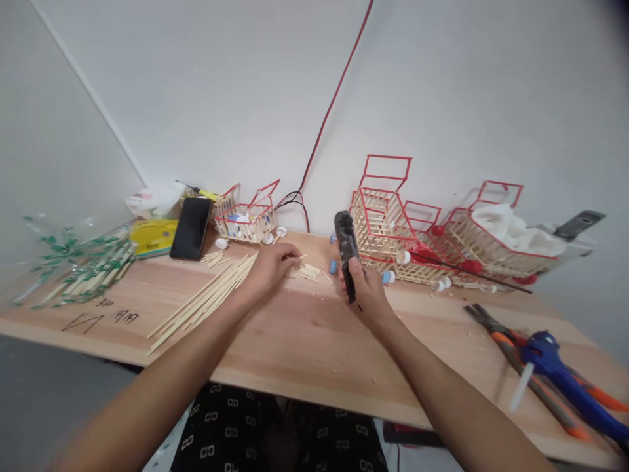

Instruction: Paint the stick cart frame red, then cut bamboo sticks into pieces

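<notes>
My right hand (366, 292) grips a black hand tool (346, 249) by its handles, held upright above the wooden table (304, 347). My left hand (270, 265) rests palm down on the table, fingertips on a small pile of short cut sticks (310, 271). A long bundle of thin wooden sticks (204, 299) lies just left of that hand.
Red-framed stick baskets stand along the wall: a small one (246, 216) and larger ones (388, 219) (491, 239). A black phone (191, 227), a yellow pack (153, 237) and bagged sticks (86, 265) lie at the left. A blue glue gun (565, 377) and orange-handled pliers (515, 354) lie at the right. A red cable (334, 98) runs up the wall.
</notes>
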Tool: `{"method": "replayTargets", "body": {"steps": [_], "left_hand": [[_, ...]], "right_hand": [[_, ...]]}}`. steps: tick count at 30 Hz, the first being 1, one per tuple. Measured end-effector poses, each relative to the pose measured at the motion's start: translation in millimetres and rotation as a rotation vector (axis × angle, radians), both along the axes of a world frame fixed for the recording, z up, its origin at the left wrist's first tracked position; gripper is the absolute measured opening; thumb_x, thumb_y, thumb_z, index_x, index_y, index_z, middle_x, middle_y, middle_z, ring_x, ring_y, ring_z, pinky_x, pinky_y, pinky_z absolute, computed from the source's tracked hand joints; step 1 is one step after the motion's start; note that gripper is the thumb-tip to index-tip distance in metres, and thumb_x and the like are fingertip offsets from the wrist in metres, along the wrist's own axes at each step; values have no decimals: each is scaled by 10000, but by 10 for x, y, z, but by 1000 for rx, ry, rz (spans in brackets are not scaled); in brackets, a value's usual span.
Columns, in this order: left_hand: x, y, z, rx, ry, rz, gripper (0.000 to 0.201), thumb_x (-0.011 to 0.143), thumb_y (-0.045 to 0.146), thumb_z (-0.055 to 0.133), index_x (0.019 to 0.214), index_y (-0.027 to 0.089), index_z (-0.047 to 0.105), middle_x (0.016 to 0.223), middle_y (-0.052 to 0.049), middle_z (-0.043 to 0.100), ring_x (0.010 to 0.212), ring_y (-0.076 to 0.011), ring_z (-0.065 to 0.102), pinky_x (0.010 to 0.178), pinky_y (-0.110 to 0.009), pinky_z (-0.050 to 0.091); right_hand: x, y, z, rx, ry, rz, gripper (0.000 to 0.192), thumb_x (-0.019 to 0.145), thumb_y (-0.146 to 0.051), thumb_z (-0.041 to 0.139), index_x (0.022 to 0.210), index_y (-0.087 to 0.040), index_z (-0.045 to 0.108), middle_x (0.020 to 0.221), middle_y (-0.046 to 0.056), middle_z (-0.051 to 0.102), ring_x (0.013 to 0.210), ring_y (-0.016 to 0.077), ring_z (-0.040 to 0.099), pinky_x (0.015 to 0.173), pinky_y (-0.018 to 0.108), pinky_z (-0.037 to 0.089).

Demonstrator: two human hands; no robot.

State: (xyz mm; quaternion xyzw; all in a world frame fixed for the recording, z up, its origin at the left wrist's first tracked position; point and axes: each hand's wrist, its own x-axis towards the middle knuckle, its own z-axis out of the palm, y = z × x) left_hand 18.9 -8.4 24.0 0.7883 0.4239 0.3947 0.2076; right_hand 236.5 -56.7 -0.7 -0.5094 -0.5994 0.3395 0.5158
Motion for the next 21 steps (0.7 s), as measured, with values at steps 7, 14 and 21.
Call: {"method": "replayTargets", "body": {"steps": [7,14,21], "left_hand": [[344,460,-80,76,416,-54,190,774,167,541,776,148,731,794,-87,700,742,-191,600,686,-267,404],[380,548,-137,-46,424,-84,160,776,212,595,782,157,745,819,-90,718,743,-191,617,665,-258,409],[439,362,-102,333,530,-334,228,886,233,507,801,158,705,830,-90,669,843,-195,553,767,-298,393]], "right_hand": [[16,33,-33,9,-34,37,565,884,-652,357,696,-165,574,539,5,535,474,109,503,454,205,389],[42,74,-24,7,-43,16,570,879,-663,343,682,-172,554,539,8,540,476,119,514,474,219,410],[49,68,-6,-10,-3,12,551,886,-641,358,702,-166,568,549,11,541,483,122,524,479,225,426]]}}
